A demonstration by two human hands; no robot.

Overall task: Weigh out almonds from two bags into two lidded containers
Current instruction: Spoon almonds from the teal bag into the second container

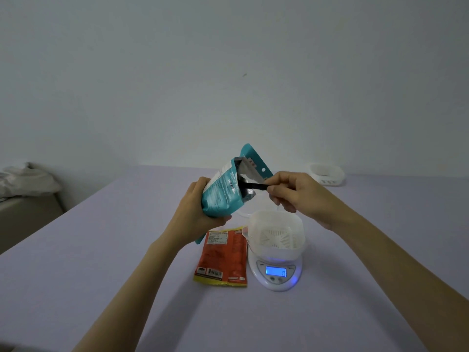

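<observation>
My left hand [196, 209] grips a teal almond bag [224, 189], held up and tilted with its open mouth to the right. My right hand [291, 193] pinches the handle of a black scoop [252, 186] whose bowl is inside the bag's mouth. Below stands a white container with a strainer insert [276, 233] on a white digital scale [275, 271], whose blue display reads 0. A red and yellow bag [223, 256] lies flat left of the scale. A clear lid [243, 213] lies behind the container, partly hidden by the teal bag.
A second white container [327, 174] sits at the far right of the pale purple table [101, 262]. Bedding [25, 181] lies on a surface beyond the table's left edge. A plain wall stands behind.
</observation>
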